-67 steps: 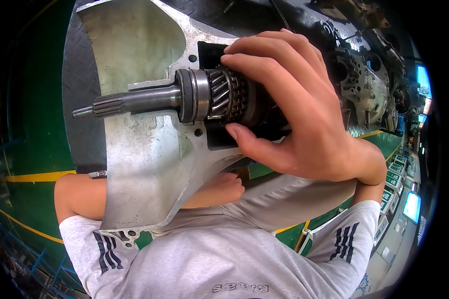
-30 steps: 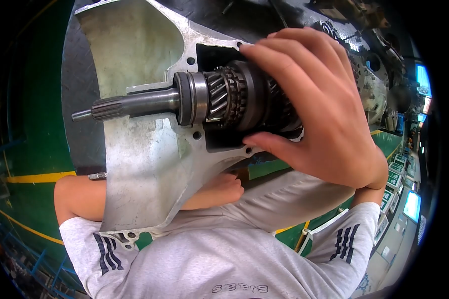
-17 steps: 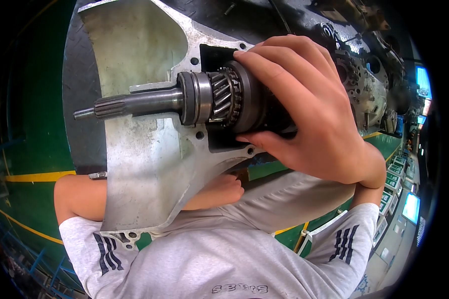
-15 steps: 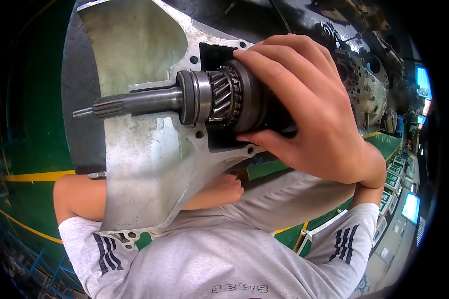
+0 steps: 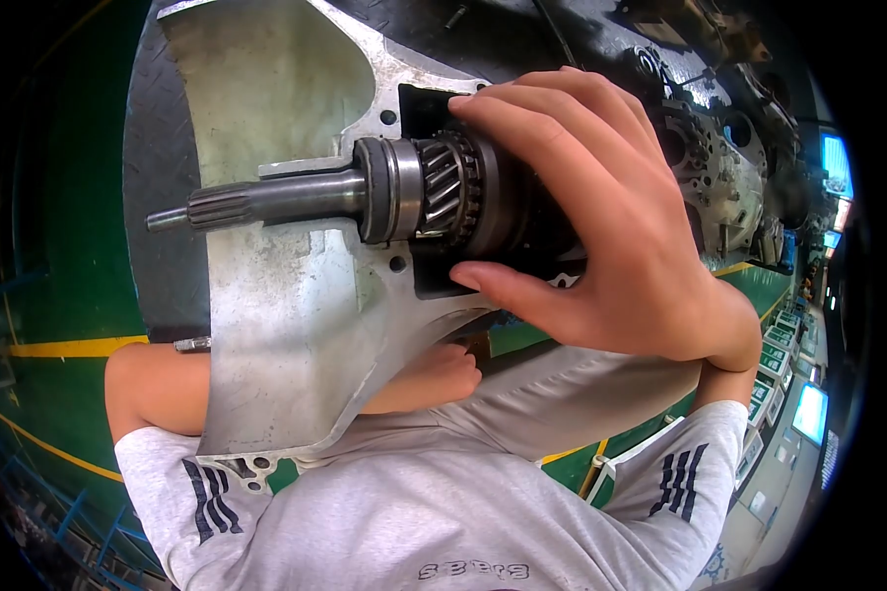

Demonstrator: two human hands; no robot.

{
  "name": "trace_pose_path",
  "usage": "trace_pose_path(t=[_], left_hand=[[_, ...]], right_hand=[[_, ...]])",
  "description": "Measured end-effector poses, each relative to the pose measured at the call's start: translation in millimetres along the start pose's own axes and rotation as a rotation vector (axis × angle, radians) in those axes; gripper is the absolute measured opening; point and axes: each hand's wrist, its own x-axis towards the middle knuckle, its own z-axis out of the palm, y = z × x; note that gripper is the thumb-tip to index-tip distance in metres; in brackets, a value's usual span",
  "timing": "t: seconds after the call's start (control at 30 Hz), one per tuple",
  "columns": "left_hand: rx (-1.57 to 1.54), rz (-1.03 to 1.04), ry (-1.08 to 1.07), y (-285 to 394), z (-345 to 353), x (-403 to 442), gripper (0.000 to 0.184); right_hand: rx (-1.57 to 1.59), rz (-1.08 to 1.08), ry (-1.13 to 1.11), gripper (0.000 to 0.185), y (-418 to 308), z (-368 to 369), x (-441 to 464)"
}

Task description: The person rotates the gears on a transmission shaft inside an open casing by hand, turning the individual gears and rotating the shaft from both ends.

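A splined metal shaft (image 5: 276,200) with a bearing and helical gear (image 5: 443,184) lies across an open, pale metal housing (image 5: 276,335). My right hand (image 5: 621,227) is curved over the gear assembly from the right, fingers on its far side and thumb on the near side. It covers the assembly's right part, and the palm contact is hidden. The dark ring (image 5: 493,192) beside the helical gear shows between thumb and fingers. Below the housing, near my lap, my left hand (image 5: 443,379) is closed; what it may hold is hidden.
Under the housing is a dark textured tabletop (image 5: 158,246). Another metal casing (image 5: 729,187) and more machine parts stand to the right. A small metal piece (image 5: 193,345) shows at the housing's left edge. Green floor (image 5: 69,286) with yellow lines lies beyond.
My right hand moved right and back left with the dark ring. Toothed rings beside the helical gear were uncovered, then partly covered again. The thumb has since shifted slightly left. My left hand stayed put.
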Motion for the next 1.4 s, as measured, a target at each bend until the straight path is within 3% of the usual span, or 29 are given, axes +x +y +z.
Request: trace_pose_path(t=[1.1,1.4], left_hand=[[-0.141,-0.065,0.058,3.2,-4.2,-7.8,0.035],[-0.180,-0.084,0.078,5.9,-1.8,-9.3,0.036]], right_hand=[[-0.042,-0.006,0.161,0.064,-5.6,16.7,-1.5],[-0.016,0.093,-0.023,0.080,-2.1,0.1,0.3]])
